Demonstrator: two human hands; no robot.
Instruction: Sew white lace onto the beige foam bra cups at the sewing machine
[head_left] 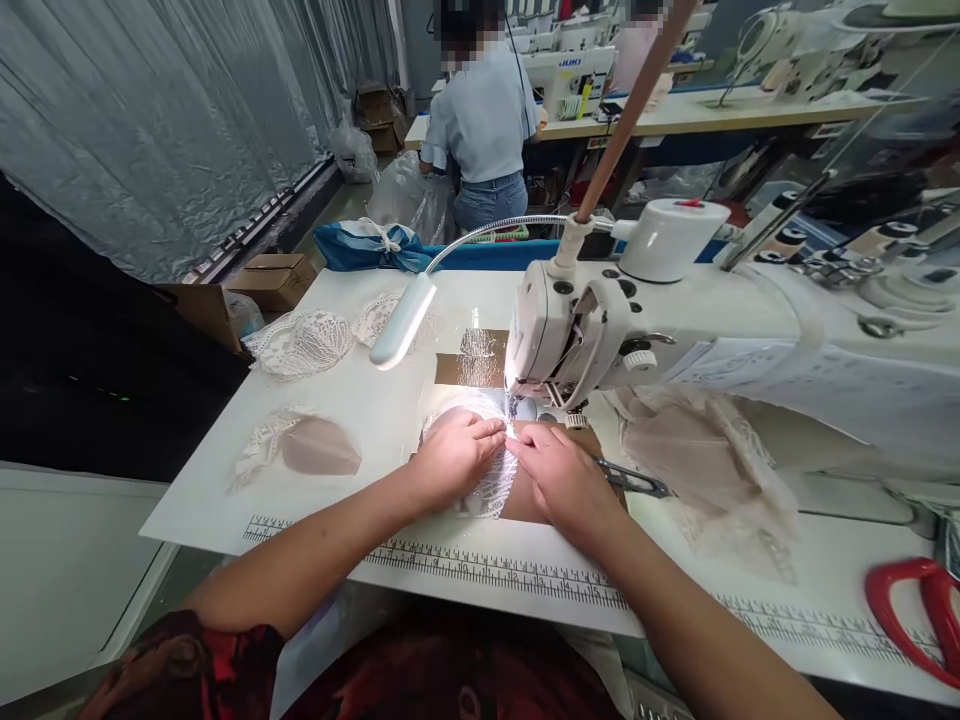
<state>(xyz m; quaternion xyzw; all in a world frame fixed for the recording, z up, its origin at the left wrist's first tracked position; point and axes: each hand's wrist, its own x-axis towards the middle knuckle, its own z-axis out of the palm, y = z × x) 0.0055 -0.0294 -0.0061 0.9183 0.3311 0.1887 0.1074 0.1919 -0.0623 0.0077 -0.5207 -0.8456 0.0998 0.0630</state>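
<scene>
A white lace piece (493, 490) lies under the needle area of the white sewing machine (675, 325), lit brightly by a lamp. My left hand (457, 458) rests on its upper left part, fingers bent and fingertips pressed to the fabric close to the presser foot. From the right, my right hand (566, 478) holds the lace edge with thumb and forefinger, near the left fingertips. The needle tip is hard to make out in the glare. Beside my right hand are dark thread snips (634, 478), partly hidden behind it.
Lace cups (304, 343) and a beige cup with lace (319, 445) lie to the left. More beige lace fabric (697, 450) sits under the machine arm. Red-handled scissors (911, 600) are at right. A gooseneck lamp (405, 320) reaches over the table. A person (484, 120) stands beyond.
</scene>
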